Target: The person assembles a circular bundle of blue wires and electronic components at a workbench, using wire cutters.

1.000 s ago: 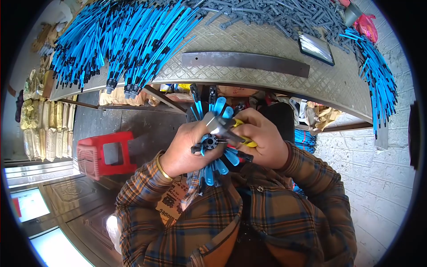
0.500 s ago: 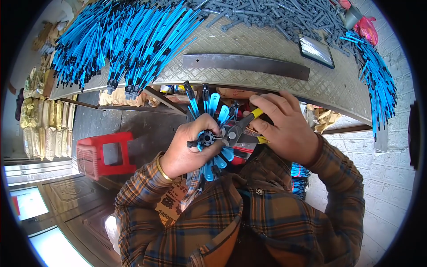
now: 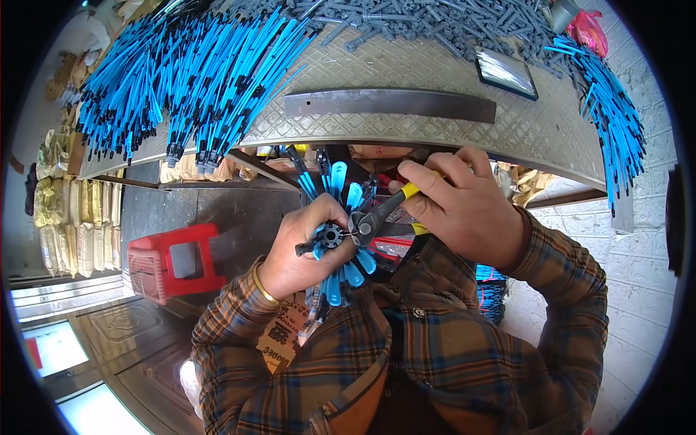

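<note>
My left hand (image 3: 293,250) is closed round a bundle of flat blue ribs with black ends (image 3: 353,274), which fan out above and below the fist. On the fist's near side shows a round black notched hub (image 3: 332,235) with a hole in its middle. My right hand (image 3: 471,210) grips a pair of pliers (image 3: 378,217) with yellow-and-black handles. The pliers' jaws meet the bundle beside the hub, close to my left thumb. A thin bright wire seems to run from the hub to the jaws; its end is hidden.
Ahead stands a workbench (image 3: 551,152) with a dark metal strip (image 3: 391,104), a pile of grey plastic parts (image 3: 435,25) and a small dark-framed tray (image 3: 506,75). Blue rib bundles (image 3: 210,80) overhang its edge, with more at right (image 3: 609,119). A red stool (image 3: 177,261) is at left.
The view has shifted slightly, so the bench and stool sit a little differently. Both hands have moved slightly left and down in the picture; the pliers' jaws stay at the hub.
</note>
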{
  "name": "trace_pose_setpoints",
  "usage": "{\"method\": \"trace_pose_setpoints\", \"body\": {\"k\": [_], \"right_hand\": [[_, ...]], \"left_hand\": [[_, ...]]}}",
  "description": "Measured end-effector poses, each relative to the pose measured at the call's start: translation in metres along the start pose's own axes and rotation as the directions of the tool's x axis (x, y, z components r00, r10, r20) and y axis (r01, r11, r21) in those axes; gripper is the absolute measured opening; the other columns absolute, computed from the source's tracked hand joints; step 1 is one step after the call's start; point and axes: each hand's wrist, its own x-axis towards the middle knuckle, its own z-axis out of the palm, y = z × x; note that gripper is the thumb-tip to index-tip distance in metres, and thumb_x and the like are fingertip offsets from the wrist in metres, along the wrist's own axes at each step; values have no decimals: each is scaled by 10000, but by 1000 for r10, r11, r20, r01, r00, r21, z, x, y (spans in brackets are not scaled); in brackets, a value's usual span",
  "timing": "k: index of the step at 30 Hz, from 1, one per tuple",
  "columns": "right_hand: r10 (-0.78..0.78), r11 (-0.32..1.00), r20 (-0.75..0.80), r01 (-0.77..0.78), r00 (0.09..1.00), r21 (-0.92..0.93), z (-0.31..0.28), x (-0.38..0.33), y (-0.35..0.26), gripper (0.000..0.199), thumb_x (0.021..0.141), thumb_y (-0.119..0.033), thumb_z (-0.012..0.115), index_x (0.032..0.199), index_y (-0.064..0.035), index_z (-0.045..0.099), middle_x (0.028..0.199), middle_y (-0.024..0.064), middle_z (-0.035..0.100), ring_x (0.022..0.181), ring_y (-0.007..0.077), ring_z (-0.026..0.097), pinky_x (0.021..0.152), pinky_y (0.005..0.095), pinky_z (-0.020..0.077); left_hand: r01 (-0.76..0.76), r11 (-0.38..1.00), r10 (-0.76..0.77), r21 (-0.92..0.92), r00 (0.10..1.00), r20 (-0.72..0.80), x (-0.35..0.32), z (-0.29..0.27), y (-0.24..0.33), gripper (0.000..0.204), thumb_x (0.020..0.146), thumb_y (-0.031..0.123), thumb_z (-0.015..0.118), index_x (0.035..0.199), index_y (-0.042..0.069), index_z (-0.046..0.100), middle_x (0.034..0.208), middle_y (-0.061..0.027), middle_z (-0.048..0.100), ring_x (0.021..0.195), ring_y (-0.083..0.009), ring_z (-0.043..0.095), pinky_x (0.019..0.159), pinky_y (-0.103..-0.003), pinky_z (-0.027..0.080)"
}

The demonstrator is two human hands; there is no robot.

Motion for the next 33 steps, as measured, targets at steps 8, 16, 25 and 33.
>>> {"method": "trace_pose_setpoints", "body": {"k": [8, 16, 25, 33], "right_hand": [[-43, 996, 41, 40, 998, 81, -1, -3, 5, 172, 755, -160, 623, 895, -59, 627, 1105, 61, 551, 884, 224, 492, 758, 379, 357], [-164, 695, 435, -209, 885, 688, 20, -3, 23, 223, 819, -259, 641, 853, -43, 597, 959, 97, 596, 794, 247, 568, 686, 378, 451], [-552, -488, 474, -726, 686, 484, 89, -32, -6, 370, 890, -399, 554, 847, -32, 566, 824, 67, 613, 721, 130, 597, 630, 247, 473], [-578, -532, 428, -719, 695, 448, 78, -25, 3, 354, 850, -355, 620, 796, -25, 503, 823, 82, 581, 737, 148, 584, 676, 272, 481]], "left_hand": [[-29, 1000, 29, 6, 999, 26, -1, -3, -4, 249, 676, 21, 686, 819, 58, 485, 709, -82, 567, 613, -234, 615, 570, -309, 471], [41, 987, -23, -157, 993, 117, 0, -9, -8, 346, 658, 117, 787, 862, 61, 514, 715, -73, 580, 680, -242, 625, 611, -307, 474], [-108, 982, 147, -153, 951, 273, 15, -21, -11, 440, 620, 188, 813, 985, 54, 606, 869, -96, 640, 771, -265, 636, 674, -329, 481], [-101, 980, 155, -169, 923, 353, 23, -23, -11, 456, 638, 214, 797, 1028, 61, 616, 904, -101, 653, 805, -277, 637, 700, -343, 483]]}}
